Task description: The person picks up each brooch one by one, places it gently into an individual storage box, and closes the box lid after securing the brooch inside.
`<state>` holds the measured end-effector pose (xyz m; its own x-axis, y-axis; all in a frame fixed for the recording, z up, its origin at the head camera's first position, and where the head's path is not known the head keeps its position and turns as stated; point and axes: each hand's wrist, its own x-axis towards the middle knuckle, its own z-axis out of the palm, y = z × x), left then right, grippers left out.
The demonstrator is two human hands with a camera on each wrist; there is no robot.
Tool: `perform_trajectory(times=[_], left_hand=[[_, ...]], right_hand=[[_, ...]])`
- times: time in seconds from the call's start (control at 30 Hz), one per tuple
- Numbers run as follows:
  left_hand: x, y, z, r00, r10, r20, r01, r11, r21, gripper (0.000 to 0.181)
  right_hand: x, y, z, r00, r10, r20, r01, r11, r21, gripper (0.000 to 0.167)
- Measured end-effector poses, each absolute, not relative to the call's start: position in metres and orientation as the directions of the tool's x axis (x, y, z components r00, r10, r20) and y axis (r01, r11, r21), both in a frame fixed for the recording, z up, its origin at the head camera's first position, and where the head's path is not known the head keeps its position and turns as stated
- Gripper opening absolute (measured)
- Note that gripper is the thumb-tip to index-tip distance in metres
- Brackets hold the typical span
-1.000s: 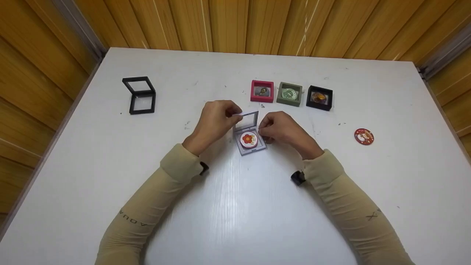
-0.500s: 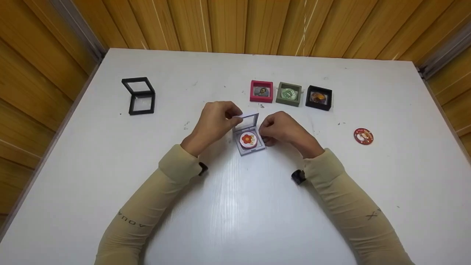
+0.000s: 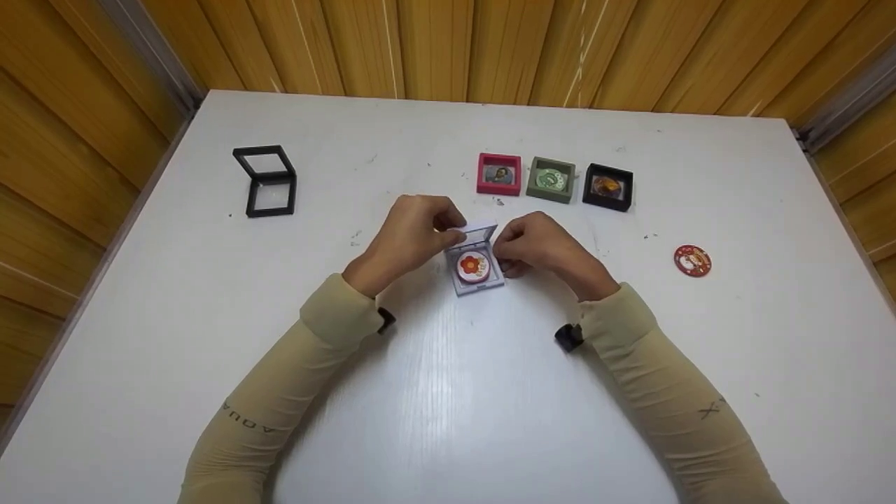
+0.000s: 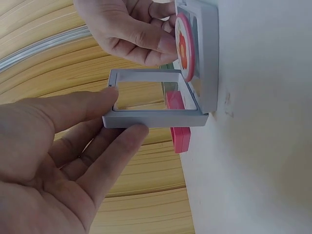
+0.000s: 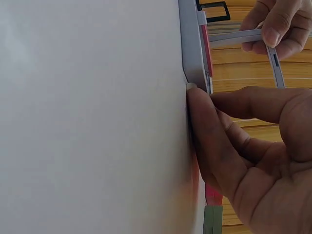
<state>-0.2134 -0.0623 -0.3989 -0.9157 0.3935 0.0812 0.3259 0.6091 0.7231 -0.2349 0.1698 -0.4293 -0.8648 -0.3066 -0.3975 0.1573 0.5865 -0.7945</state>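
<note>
A pale grey hinged frame (image 3: 465, 287) lies on the table with its lid (image 4: 156, 118) raised. On the clear film of its base rests a round white badge with a red flower (image 3: 473, 267). My left hand (image 3: 408, 238) pinches the lid's edge between thumb and fingers; in the left wrist view the lid stands roughly square to the base. The fingers of my right hand (image 3: 542, 245) are bent against the right side of the base (image 5: 193, 48), thumb and fingertips at its edge beside the badge.
Red (image 3: 498, 189), green (image 3: 550, 193) and black (image 3: 607, 203) frames, each holding a round piece, stand in a row behind my hands. A red round badge (image 3: 692, 260) lies at the right. An unfolded black frame (image 3: 271, 212) sits at the back left.
The grey lid has tilted down somewhat toward its base, with my left hand moving slightly forward along with it. My right hand has stayed nearly in place at the frame's side.
</note>
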Motion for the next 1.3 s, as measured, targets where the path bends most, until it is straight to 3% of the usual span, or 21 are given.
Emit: perform_trajectory(times=[0.47, 1.3], left_hand=[[-0.208, -0.060, -0.397, -0.862, 0.498, 0.094, 0.414, 0.585, 0.698, 0.007], [-0.194, -0.045, -0.398, -0.764, 0.642, 0.069, 0.599, 0.664, 0.448, 0.008]], right_hand=[[-0.234, 0.169, -0.429, -0.864, -0.286, -0.415, 0.208, 0.549, -0.810, 0.010], [-0.237, 0.173, -0.430, -0.873, -0.292, -0.391, 0.154, 0.595, -0.789, 0.017]])
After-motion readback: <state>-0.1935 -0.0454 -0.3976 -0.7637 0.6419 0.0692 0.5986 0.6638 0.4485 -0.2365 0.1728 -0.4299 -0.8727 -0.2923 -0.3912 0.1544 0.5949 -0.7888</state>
